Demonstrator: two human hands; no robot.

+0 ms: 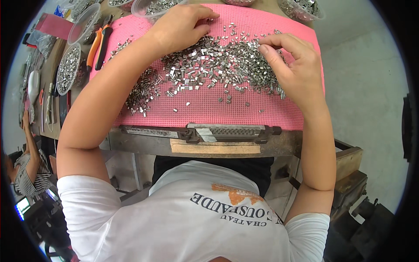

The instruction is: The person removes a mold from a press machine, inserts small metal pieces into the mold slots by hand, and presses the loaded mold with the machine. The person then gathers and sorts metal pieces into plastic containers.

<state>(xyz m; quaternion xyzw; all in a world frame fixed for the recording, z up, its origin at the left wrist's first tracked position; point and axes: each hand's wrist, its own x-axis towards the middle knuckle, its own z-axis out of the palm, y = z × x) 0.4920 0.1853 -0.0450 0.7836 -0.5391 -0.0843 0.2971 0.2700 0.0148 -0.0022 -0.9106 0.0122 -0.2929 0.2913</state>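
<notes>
Many small shiny metal pieces point(209, 65) lie spread in a loose heap across a pink textured mat point(209, 107). At the heap's far left side, my left hand point(183, 27) rests low over the mat, thumb and forefinger apart and nothing visible between them. On the right of the heap, the thumb and forefinger of my right hand point(297, 61) come together in a pinch just above the pieces. Whatever those fingertips hold is too small to make out. A few single pieces lie on the near part of the mat.
Clear plastic tubs point(70, 69) of similar metal pieces line the left and far edges. Orange-and-black pliers point(99, 43) lie at the mat's left. A long dark metal fixture point(227, 132) runs along the table's front edge. Another person point(30, 168) in stripes is at far left.
</notes>
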